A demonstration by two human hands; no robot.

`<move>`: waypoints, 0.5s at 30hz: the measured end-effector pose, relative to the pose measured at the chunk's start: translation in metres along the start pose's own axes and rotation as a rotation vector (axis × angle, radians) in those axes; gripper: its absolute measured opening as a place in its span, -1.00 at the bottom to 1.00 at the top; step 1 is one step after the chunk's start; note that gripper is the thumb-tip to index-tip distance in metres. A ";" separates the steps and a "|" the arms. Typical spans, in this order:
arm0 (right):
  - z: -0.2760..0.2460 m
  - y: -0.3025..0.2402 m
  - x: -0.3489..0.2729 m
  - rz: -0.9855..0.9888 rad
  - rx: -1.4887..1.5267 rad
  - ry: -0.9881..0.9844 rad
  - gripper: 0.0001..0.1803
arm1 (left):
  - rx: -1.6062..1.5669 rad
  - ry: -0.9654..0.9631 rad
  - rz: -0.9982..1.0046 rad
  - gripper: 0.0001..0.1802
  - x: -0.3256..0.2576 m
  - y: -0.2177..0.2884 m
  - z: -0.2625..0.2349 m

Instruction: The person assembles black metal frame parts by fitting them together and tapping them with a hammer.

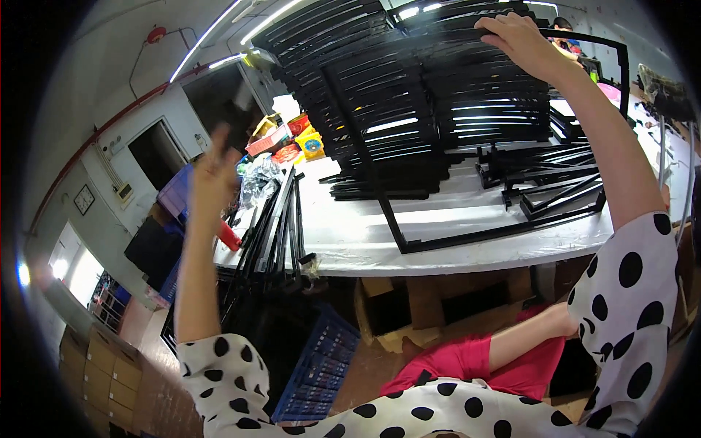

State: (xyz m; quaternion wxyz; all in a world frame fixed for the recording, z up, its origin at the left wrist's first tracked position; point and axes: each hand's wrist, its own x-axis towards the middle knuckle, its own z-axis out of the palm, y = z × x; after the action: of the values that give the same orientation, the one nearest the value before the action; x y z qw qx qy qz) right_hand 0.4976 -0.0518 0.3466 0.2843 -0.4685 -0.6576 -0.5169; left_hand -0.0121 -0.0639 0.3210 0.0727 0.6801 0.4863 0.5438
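A large black rectangular frame (365, 162) stands tilted on the white-covered table (343, 237), its lower bar near the front edge. My right hand (522, 45) is raised high, with its fingers curled over the frame's upper bar. My left hand (217, 171) is lifted at the left, apart from the frame and smeared by motion; whether it holds anything does not show. Behind the frame rises a tall stack of black bars or frames (482, 91). More black frame pieces (537, 166) lie on the table at the right.
Long black strips (274, 223) lean over the table's left end, near a red cylinder (228, 236) and a clear plastic bag (259, 179). A yellow box (312, 144) sits farther back. Below are a blue crate (318, 369) and cardboard boxes (423, 303). Another person (564, 36) is at the far right.
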 end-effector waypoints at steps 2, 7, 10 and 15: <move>-0.007 -0.013 0.008 0.012 0.113 -0.088 -0.70 | -0.138 0.110 0.192 -0.48 0.011 0.036 -0.052; 0.003 -0.005 0.004 0.026 0.050 -0.020 -0.70 | 0.035 0.078 0.237 -0.58 -0.007 0.083 -0.026; 0.012 -0.004 0.007 0.045 0.086 -0.026 -0.70 | 0.216 -0.342 0.101 -0.54 -0.007 0.099 -0.054; -0.007 -0.012 0.010 0.018 0.097 -0.084 -0.71 | -0.081 0.139 0.283 -0.55 0.028 0.095 -0.071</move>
State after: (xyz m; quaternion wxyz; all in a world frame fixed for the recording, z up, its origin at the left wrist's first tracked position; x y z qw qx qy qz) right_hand 0.4821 -0.0554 0.3523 0.2838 -0.4813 -0.6889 -0.4618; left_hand -0.0158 -0.1228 0.4273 -0.0113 0.6990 0.3671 0.6136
